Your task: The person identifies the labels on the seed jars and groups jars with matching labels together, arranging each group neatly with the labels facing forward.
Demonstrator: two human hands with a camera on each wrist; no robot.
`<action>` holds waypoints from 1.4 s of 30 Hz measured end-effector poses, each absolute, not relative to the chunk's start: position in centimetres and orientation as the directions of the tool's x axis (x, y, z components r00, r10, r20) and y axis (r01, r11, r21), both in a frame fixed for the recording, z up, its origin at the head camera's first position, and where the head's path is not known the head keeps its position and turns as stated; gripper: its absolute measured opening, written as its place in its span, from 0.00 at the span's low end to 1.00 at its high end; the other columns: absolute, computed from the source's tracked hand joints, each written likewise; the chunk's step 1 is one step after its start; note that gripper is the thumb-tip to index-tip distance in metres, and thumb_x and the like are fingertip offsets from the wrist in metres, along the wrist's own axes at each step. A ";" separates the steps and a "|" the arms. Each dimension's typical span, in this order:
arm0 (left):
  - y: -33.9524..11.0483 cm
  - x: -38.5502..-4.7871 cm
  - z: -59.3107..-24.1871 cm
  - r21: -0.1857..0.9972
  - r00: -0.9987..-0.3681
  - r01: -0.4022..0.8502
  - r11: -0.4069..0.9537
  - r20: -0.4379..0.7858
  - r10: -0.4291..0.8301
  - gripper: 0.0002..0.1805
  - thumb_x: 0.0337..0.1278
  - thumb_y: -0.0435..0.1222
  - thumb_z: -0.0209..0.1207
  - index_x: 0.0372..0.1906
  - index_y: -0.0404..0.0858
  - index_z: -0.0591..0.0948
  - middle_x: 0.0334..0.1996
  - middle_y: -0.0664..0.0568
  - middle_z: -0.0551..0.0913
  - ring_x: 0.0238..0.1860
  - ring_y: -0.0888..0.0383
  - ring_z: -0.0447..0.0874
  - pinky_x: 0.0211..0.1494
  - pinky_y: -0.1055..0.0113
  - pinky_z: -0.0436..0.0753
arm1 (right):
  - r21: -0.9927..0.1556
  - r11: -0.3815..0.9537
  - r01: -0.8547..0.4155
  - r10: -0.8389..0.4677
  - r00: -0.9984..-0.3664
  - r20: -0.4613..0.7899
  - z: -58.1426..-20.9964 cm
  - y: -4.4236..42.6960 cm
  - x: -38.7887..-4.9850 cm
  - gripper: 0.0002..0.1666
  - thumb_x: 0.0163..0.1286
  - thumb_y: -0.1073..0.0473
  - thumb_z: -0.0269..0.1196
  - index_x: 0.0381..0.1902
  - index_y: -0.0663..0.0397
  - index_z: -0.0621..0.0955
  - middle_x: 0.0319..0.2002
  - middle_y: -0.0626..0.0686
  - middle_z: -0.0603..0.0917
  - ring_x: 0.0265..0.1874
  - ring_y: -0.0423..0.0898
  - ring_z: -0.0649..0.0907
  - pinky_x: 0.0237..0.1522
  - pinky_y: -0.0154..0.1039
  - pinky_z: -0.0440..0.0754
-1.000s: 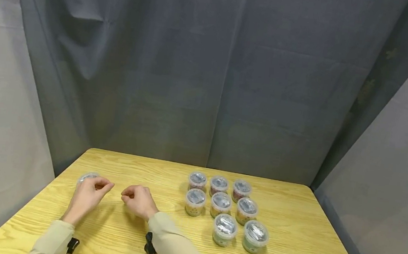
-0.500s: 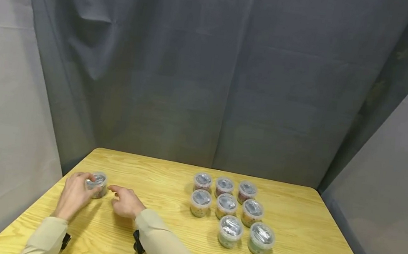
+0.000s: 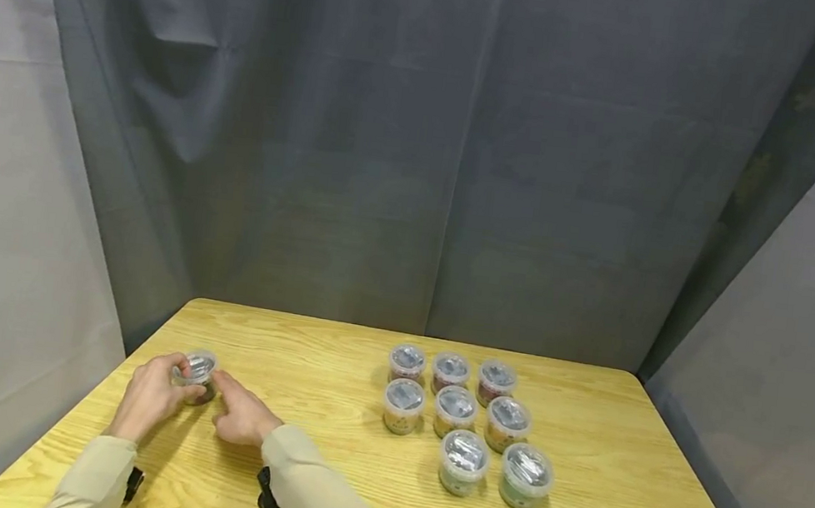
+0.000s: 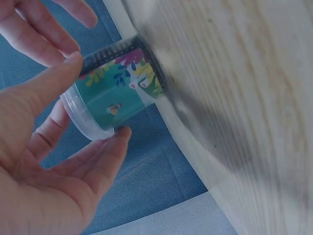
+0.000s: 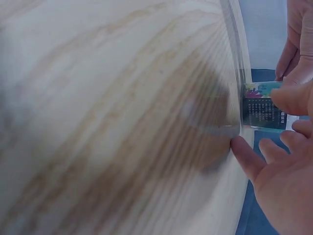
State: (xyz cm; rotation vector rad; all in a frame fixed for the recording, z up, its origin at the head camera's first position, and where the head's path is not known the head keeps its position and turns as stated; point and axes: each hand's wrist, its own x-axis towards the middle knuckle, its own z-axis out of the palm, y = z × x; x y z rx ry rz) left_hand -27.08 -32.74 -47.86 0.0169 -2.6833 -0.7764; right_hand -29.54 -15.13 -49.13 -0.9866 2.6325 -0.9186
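A small clear plastic tub [image 3: 202, 365] with a pale lid stands near the table's left edge. In the left wrist view this tub [image 4: 117, 90] shows a green label with leaf shapes and a small animal figure. My left hand [image 3: 148, 396] grips it around the lid rim between thumb and fingers. From the right side, my right hand [image 3: 243, 418] reaches in with its index finger stretched out to the tub's side. The right wrist view has that finger lying against the tub [image 5: 261, 110], while the other fingers spread loosely below.
Several similar lidded tubs stand in rows right of the table's middle: a back row with a dark-red tub [image 3: 450, 372], a middle row with an orange tub [image 3: 455, 410], and a front pair with a green tub [image 3: 463, 461]. Behind the wooden table [image 3: 321, 353] hangs a grey curtain [image 3: 324, 194].
My left hand, earlier raised in front of the tub, has moved left and taken hold of it. My right hand has come left until its index finger reaches the tub.
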 end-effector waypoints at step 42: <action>-21.6 -27.5 -47.3 0.884 -0.886 0.341 0.321 0.416 -0.206 0.25 0.52 0.40 0.71 0.55 0.36 0.78 0.59 0.45 0.77 0.65 0.47 0.74 0.68 0.61 0.73 | -0.882 0.187 -0.432 -0.160 -0.900 0.406 -47.4 -5.8 -29.0 0.19 0.69 0.57 0.64 0.56 0.51 0.79 0.55 0.52 0.80 0.53 0.47 0.85 0.48 0.28 0.83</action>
